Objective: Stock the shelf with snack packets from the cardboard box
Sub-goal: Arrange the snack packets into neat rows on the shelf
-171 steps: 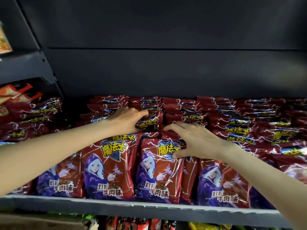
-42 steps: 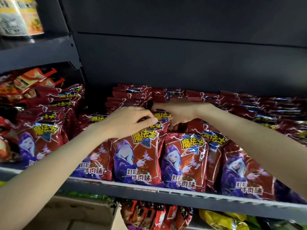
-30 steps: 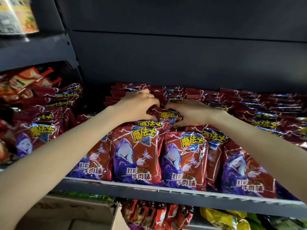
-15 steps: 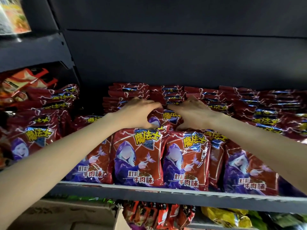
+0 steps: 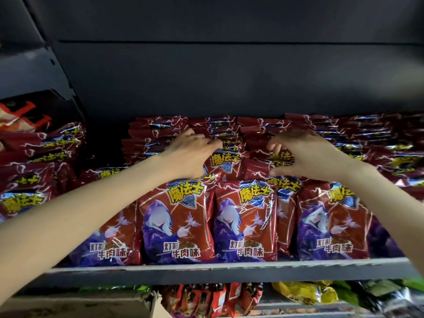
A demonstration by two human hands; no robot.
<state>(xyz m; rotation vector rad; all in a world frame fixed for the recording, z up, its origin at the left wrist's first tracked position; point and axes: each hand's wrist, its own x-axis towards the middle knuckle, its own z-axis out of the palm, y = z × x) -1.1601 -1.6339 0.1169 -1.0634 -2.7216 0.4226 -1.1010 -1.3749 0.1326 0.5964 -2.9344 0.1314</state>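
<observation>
red and purple snack packets (image 5: 176,223) with yellow lettering and a hooded figure stood upright in a row along the front edge of the grey shelf (image 5: 229,270), more packed in rows behind them. a corner of the cardboard box (image 5: 75,306) showed below, at lower left.

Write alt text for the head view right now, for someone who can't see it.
Both hands reach over the front row of red snack packets on the shelf: left hand and right hand loosely curled at a packet behind. A cardboard box sits below.
</observation>
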